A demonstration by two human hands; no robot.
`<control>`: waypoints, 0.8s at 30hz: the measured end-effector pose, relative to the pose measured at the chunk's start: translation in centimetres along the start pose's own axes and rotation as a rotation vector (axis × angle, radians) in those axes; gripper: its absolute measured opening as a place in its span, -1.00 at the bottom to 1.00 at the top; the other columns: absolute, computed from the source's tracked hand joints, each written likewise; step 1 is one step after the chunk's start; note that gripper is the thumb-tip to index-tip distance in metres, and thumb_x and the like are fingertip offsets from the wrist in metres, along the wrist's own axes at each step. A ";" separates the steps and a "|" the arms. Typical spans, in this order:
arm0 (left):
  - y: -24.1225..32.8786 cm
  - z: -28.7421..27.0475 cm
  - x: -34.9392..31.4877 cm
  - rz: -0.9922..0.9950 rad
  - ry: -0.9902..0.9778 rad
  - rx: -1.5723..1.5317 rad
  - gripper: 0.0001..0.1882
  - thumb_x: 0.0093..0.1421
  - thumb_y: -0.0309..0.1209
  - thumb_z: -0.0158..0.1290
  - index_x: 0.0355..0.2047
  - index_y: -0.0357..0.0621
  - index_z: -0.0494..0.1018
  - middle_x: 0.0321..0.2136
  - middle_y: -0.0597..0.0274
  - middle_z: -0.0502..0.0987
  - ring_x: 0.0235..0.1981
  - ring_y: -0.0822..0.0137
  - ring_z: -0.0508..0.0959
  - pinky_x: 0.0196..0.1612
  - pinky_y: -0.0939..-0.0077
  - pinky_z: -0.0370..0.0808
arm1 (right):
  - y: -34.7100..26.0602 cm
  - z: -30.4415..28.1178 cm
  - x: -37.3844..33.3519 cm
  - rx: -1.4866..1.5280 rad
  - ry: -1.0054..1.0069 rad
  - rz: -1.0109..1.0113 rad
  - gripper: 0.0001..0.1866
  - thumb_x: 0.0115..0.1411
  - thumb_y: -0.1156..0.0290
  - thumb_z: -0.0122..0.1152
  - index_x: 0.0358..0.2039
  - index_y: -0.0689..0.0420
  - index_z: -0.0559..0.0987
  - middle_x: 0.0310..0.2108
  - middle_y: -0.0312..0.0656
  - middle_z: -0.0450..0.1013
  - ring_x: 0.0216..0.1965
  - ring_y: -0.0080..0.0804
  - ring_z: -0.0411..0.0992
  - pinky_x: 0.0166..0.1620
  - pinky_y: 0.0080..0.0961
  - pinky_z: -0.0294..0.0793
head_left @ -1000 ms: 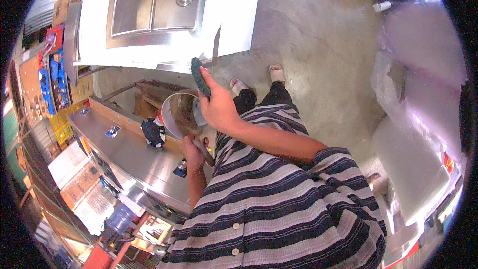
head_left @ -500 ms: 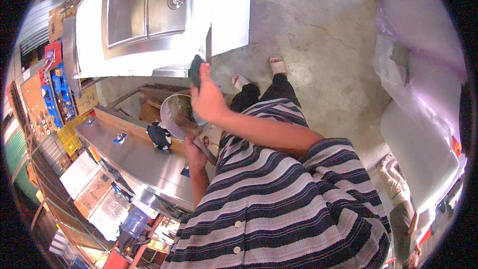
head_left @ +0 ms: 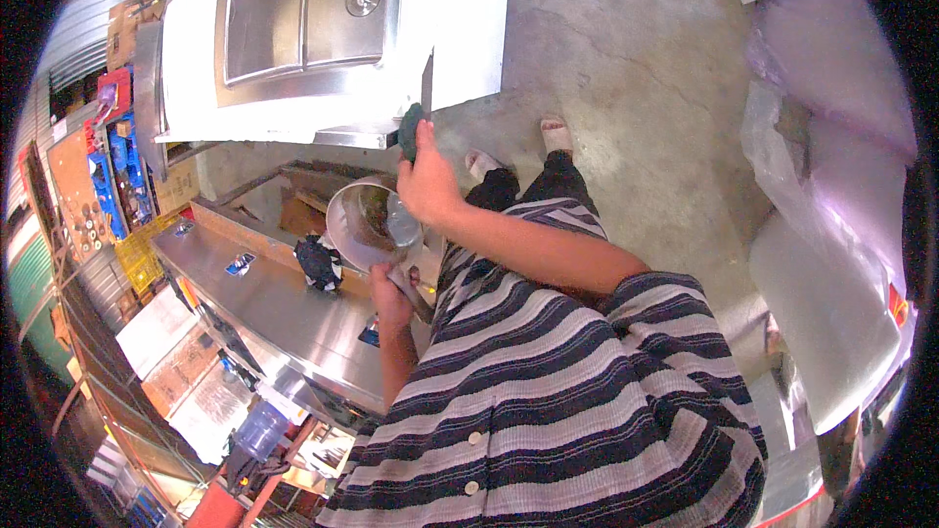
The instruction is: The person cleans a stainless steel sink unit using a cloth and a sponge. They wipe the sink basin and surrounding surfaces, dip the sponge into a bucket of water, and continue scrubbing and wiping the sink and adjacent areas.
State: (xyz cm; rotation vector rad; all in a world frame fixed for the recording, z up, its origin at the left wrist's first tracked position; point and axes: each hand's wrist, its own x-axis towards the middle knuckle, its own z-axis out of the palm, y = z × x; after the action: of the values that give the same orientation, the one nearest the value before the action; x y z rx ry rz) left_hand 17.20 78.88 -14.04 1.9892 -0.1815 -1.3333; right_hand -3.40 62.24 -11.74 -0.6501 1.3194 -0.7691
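My right hand (head_left: 428, 184) is closed around a dark green scouring pad (head_left: 410, 133), held against the near corner of a white counter (head_left: 284, 119). A steel double-bowl sink (head_left: 342, 20) with a round drain is set in that counter. Below and left of it, my left hand (head_left: 391, 301) grips the near rim of a white bucket (head_left: 344, 235). The bucket is tilted toward me, with something brownish and wet-looking inside. A greyish strip (head_left: 409, 289), perhaps cloth, shows by the left fingers; how they hold it is partly hidden.
At left stands a steel-topped bench (head_left: 264, 284) with a crumpled black bundle (head_left: 319, 262) at its edge. Blue bins (head_left: 125, 152) and a yellow crate (head_left: 144, 259) are farther left. Bubble-wrapped pieces (head_left: 822, 313) line the right side. My feet stand on the concrete floor (head_left: 636, 117).
The whole view has shifted slightly, moving the sink and bucket a little right in the picture. The scouring pad stays at the counter corner. My left hand keeps its hold on the bucket.
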 end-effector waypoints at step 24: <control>0.5 0.1 -1.2 0.101 -0.064 -0.079 -0.59 0.22 -0.20 -0.10 -0.05 -0.24 0.37 -0.25 0.12 0.52 -0.45 0.23 0.51 -0.44 0.38 0.43 | 6.1 -5.3 4.9 -0.092 0.316 -0.531 -0.35 0.28 0.63 -0.02 0.39 0.15 0.17 0.36 0.19 0.17 0.38 0.07 0.17 0.36 -0.25 0.18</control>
State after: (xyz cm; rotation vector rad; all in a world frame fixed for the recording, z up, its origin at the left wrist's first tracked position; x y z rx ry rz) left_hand 16.77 79.03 -12.84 1.8484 -0.2521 -1.3200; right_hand -7.50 62.02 -20.20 -1.0031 1.4918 -1.2865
